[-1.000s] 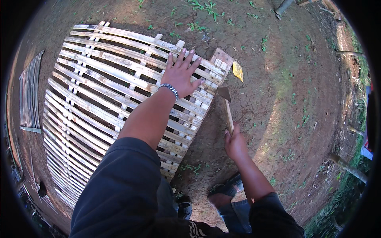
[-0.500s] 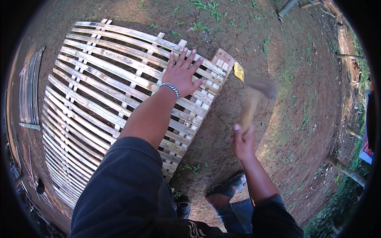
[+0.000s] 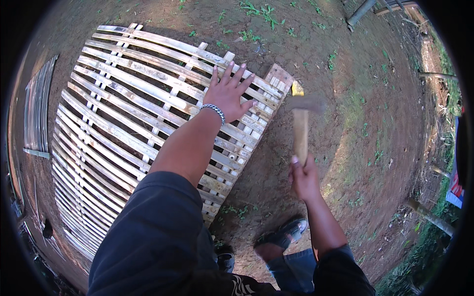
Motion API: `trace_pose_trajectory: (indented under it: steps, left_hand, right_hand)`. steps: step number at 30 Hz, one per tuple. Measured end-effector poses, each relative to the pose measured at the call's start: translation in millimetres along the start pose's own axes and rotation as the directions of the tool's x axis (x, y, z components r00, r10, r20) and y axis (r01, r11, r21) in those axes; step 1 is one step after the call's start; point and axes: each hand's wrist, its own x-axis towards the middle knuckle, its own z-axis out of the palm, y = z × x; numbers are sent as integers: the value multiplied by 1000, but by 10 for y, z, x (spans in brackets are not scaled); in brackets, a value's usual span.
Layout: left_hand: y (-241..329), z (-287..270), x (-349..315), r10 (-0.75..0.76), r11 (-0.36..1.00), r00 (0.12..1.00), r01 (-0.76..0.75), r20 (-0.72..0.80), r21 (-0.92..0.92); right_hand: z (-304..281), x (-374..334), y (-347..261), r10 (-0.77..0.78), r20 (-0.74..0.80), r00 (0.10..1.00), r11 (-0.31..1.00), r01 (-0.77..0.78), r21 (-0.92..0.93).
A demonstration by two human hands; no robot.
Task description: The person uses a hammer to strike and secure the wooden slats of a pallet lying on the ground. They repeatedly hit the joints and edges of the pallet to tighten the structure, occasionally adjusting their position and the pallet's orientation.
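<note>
Near the upper right corner of the slatted panel (image 3: 173, 102), the left hand (image 3: 224, 98) lies palm down across the slats, fingers spread wide and gripping nothing, a chain bracelet (image 3: 216, 113) around its wrist. The panel rests on bare soil, its right edge backed by a flat board (image 3: 280, 75) that juts out at that corner. Off the right edge, the right hand (image 3: 304, 180) holds a short tool (image 3: 300, 133), fist closed around the wooden handle; the dark head is raised and motion-blurred, just beside a yellow leaf (image 3: 297, 89). Well beyond the left edge lies a bundle of thin strips (image 3: 42, 108).
</note>
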Motion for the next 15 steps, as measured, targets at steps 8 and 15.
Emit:
trace_pose_trajectory:
  steps: [8,15]
  left_hand:
    - [36,47,11,11,1000,1000,-11,-11,-10]
    - [30,86,1,18,1000,999,-18,-27,-7]
  right_hand:
    - [1,-34,171,197,225,954,971,-159,-176]
    - [165,-24,182,-180,-182,967,926,229,300]
